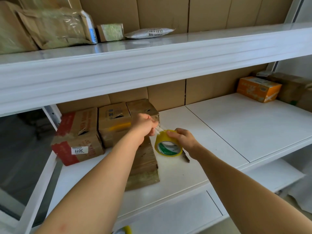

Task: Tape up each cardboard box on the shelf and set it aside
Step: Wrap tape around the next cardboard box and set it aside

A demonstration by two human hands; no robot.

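Head view: tape roll (168, 145) in right hand (183, 139) grip, its end pinched by left hand (145, 124).

Two hands (145, 125), one roll of tape (168, 145), shelves of boxes.
Four brown boxes (79, 135) sit on the middle shelf (236, 125), one orange box (258, 89) at right; three parcels (57, 27) and one white mailer (149, 33) above.

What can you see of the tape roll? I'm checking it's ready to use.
The tape roll is a yellowish, glossy ring of translucent packing tape on a core printed green and white. It is held above the white shelf, tilted with its open core facing the camera. The right hand grips its top edge; the left hand pinches a short strip pulled from it.
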